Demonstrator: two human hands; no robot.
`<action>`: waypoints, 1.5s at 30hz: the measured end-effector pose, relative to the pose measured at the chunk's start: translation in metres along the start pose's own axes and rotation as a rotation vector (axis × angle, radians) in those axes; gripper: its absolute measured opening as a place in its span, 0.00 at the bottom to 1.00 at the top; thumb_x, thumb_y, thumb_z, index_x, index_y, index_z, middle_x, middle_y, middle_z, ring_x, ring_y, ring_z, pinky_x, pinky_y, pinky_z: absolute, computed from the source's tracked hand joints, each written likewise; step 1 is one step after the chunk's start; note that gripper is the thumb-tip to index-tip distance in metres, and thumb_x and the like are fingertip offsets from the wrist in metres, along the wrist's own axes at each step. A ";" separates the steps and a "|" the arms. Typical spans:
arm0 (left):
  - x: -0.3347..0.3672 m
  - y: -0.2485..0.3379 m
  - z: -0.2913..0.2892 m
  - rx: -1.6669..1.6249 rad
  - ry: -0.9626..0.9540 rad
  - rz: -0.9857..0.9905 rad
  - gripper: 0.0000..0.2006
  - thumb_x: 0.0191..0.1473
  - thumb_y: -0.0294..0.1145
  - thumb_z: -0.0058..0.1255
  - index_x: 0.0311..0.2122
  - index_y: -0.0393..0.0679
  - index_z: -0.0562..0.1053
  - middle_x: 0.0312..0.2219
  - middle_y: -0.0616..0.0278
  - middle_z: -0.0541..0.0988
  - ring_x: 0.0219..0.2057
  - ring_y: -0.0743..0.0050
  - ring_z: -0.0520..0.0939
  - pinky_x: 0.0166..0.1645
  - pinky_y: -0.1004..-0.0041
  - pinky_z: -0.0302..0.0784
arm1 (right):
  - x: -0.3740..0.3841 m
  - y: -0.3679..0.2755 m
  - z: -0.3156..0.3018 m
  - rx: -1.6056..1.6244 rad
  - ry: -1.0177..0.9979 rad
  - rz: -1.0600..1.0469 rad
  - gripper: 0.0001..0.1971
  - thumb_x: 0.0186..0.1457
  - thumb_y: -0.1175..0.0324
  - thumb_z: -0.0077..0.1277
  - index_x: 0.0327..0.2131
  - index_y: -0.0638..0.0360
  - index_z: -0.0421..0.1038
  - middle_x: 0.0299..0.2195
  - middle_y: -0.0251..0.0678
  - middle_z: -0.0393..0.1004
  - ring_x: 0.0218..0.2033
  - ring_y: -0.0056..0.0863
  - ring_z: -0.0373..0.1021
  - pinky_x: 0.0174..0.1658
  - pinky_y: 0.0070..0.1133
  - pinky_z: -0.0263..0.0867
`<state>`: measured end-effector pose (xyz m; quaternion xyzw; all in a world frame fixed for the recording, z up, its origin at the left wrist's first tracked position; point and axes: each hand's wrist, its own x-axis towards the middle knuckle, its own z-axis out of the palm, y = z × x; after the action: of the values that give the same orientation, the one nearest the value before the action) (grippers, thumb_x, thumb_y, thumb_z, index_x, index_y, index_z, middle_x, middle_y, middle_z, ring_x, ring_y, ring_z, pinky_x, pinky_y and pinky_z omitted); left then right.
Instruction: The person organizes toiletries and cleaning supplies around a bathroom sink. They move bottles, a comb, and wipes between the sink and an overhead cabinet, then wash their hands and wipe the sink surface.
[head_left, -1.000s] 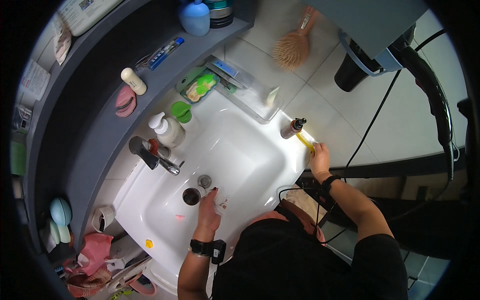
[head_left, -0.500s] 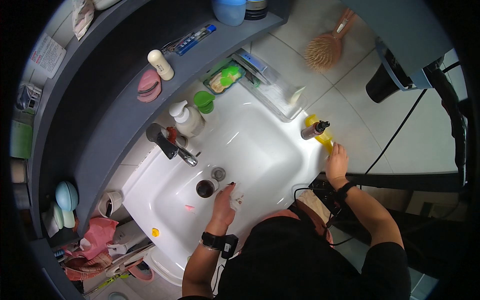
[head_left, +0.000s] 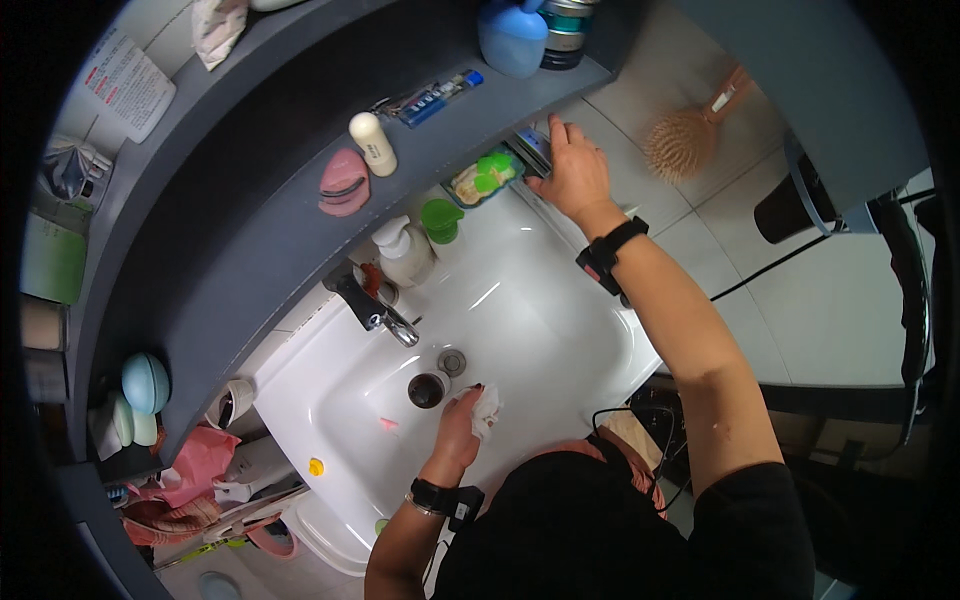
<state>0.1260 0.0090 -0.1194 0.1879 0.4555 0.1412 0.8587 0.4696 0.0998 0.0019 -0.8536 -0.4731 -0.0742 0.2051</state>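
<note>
Over the sink basin point(head_left: 560, 300), my left hand point(head_left: 459, 432) is closed on a crumpled white tissue point(head_left: 487, 411). Beside it in the basin sits a small container with a dark round top point(head_left: 425, 391), close to the drain point(head_left: 452, 362). My right hand point(head_left: 582, 172) reaches to the sink's far right rim. Its thumb and fingers are spread at the end of a clear tray, by a flat blue-and-grey pack point(head_left: 535, 146). A soap dish with green and cream pieces point(head_left: 484, 179) lies just left of that hand. My right forearm hides most of the tray.
Along the back stand the faucet point(head_left: 375, 307), a white pump bottle point(head_left: 403, 252) and a green cup point(head_left: 441, 220). Above them curves a dark shelf point(head_left: 270, 215) with a pink case point(head_left: 345, 183) and a cream stick point(head_left: 373, 144). A hairbrush point(head_left: 682, 145) lies at right.
My right hand has moved from a yellow item at the sink's right corner to the far end of the clear tray. My left hand stays near the drain with the tissue. The view has shifted slightly.
</note>
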 end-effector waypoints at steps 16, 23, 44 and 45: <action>0.006 -0.007 -0.013 -0.047 0.000 0.015 0.09 0.59 0.36 0.47 0.38 0.41 0.72 0.31 0.63 0.77 0.30 0.73 0.78 0.32 0.74 0.72 | 0.050 0.051 0.022 -0.043 0.348 -0.085 0.11 0.52 0.71 0.48 0.40 0.60 0.72 0.38 0.50 0.73 0.40 0.48 0.70 0.44 0.38 0.66; 0.009 -0.008 -0.012 -0.037 -0.005 0.010 0.09 0.59 0.36 0.46 0.39 0.42 0.71 0.31 0.62 0.76 0.29 0.71 0.77 0.32 0.74 0.71 | 0.007 0.043 0.024 -0.084 0.120 -0.039 0.11 0.47 0.72 0.54 0.37 0.60 0.74 0.36 0.46 0.74 0.34 0.48 0.71 0.38 0.35 0.69; 0.005 -0.006 -0.004 -0.027 0.042 0.011 0.09 0.59 0.37 0.47 0.38 0.42 0.72 0.30 0.64 0.76 0.28 0.73 0.76 0.31 0.75 0.70 | -0.012 0.024 0.076 0.109 0.053 0.623 0.17 0.48 0.53 0.58 0.25 0.60 0.78 0.27 0.47 0.77 0.31 0.48 0.74 0.36 0.35 0.71; 0.006 -0.007 -0.004 -0.044 0.032 0.024 0.09 0.59 0.37 0.46 0.38 0.42 0.72 0.30 0.64 0.76 0.29 0.73 0.76 0.32 0.75 0.70 | -0.017 0.023 0.075 0.176 0.022 0.695 0.20 0.45 0.53 0.61 0.32 0.63 0.77 0.31 0.48 0.78 0.32 0.48 0.74 0.37 0.35 0.70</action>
<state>0.1264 0.0057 -0.1288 0.1721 0.4636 0.1643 0.8535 0.4747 0.1075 -0.0775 -0.9416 -0.1568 0.0318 0.2961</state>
